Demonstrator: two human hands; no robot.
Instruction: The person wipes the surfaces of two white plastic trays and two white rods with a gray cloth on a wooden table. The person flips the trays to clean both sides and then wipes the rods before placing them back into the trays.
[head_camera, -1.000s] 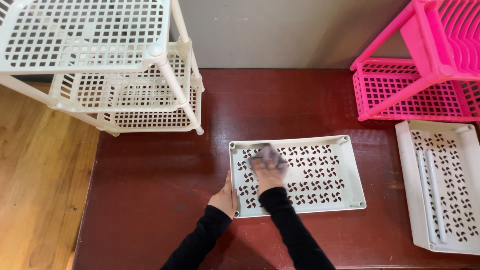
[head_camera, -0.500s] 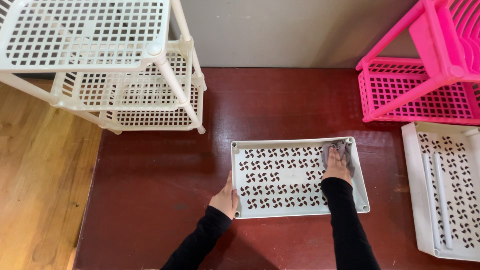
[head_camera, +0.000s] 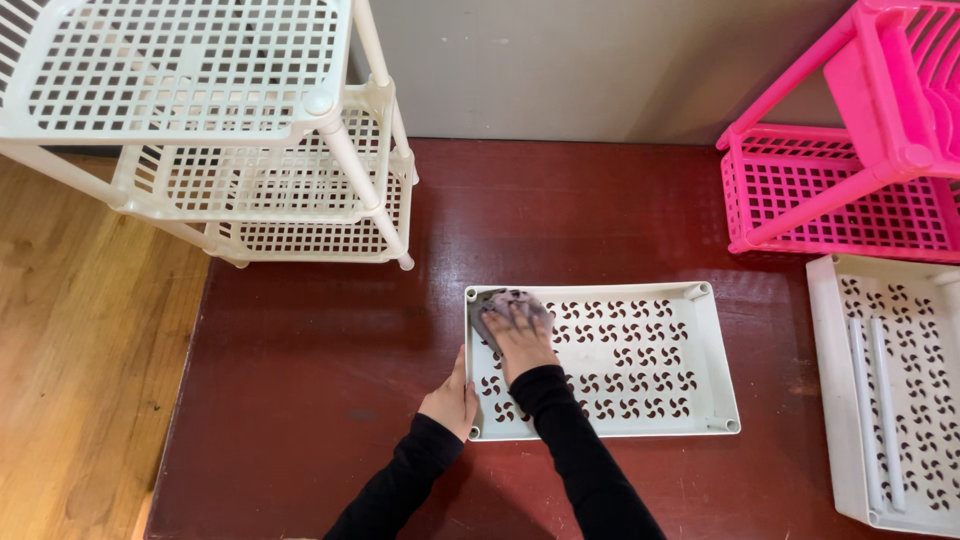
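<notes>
the white tray (head_camera: 640, 400) lies flat on the dark red table (head_camera: 300, 400). the left hand (head_camera: 450, 400) grips the tray's near left edge. the right hand (head_camera: 520, 335) presses a grey cloth (head_camera: 490, 305) flat into the tray's far left corner. beyond the tray stand a white rack (head_camera: 250, 150) and a pink rack (head_camera: 850, 170).

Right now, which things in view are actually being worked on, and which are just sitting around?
In hand:
- white perforated tray, steadied at its near-left corner by the left hand
- grey cloth, pressed under the right hand at the tray's far-left corner

Lying about:
- cream three-tier rack, far left
- pink rack, far right
- second white tray holding two white poles
- dark red table
</notes>
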